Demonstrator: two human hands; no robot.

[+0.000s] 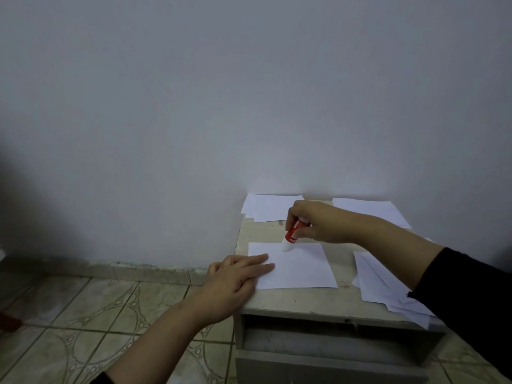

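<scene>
A white sheet of paper [299,268] lies flat in the middle of a small pale table [291,302]. My left hand [235,278] rests on the sheet's left edge with straight fingers, pressing it down. My right hand [318,221] grips a red and white glue stick [292,234], tilted, with its white tip touching the sheet near the far edge. A black sleeve covers my right forearm.
More white sheets lie at the table's far left [270,207], far right [371,210] and right front [388,286]. The table stands against a plain wall, with an open shelf [318,345] below its top. Patterned floor tiles [83,314] spread to the left.
</scene>
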